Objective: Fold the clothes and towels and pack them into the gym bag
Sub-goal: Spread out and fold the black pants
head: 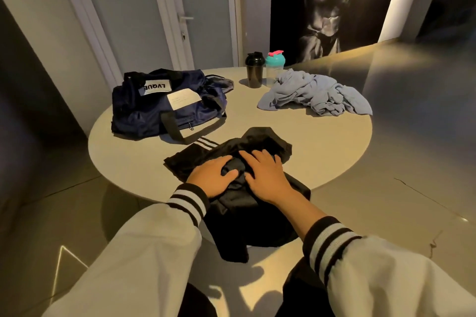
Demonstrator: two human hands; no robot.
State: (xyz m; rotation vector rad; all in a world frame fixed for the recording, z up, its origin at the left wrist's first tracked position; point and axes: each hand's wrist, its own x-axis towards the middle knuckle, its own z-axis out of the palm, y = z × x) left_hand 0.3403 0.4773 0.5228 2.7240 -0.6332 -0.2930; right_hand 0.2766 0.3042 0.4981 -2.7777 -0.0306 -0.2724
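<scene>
Round worktop: left hand and right hand pressed black garment at six o'clock, grips flat, clasping nothing.

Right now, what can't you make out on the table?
Head view only:
- black garment: its middle is under the left hand and right hand; its near part hangs over the edge of the table.
- gym bag: its opening is hidden by its own folds.
- white tag: the writing is too small.
- teal shaker: its base is behind the blue-grey cloth.
</scene>
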